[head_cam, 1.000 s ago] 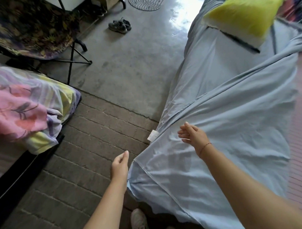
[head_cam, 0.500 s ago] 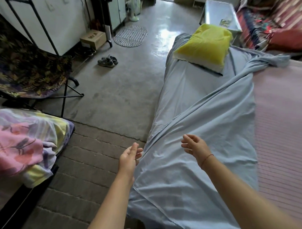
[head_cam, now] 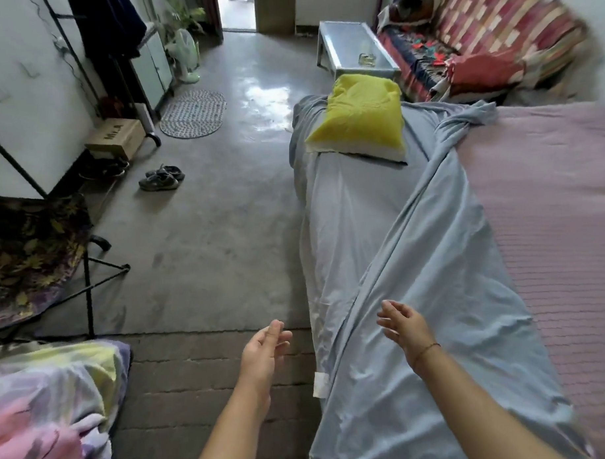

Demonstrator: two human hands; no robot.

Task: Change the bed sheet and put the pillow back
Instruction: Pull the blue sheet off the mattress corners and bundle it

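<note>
— While the left grip (head_cam: 261, 354) hangs over the brick floor (head_cam: 203, 380), what is it holding?
— Nothing. Its fingers are loose and a little spread, just left of the bed's edge. The right grip (head_cam: 405, 328) is the same, fingers fanned and slack, out over the blue sheet (head_cam: 415, 259). I cannot tell whether it touches the cloth. A thin band (head_cam: 425, 350) circles that wrist.
— What lies nearest them?
— A white tag (head_cam: 321, 385) on the sheet's hem, between the two grips, where the cloth drapes down the bed's side. To the left, a pink and yellow blanket (head_cam: 50, 410) is heaped low in the corner, with a folding chair (head_cam: 28, 259) beyond it.
— And the sheet itself?
— It covers only the left strip of the bed, its long axis running away from the person toward the far end. A thick bunched ridge crosses it slantwise, from near the right grip up to a twisted knot at the far right. Right of that ridge the pink mattress (head_cam: 551, 220) lies bare.
— The pillow?
— The yellow pillow (head_cam: 359, 117) sits on the sheet at the far end, well apart from both grips, its white open end toward the person. Past it stand a glass table (head_cam: 353, 47) and a patterned sofa (head_cam: 493, 40); shoes (head_cam: 160, 177), a box (head_cam: 116, 138) and a round mat (head_cam: 193, 113) are on the concrete to the left.
</note>
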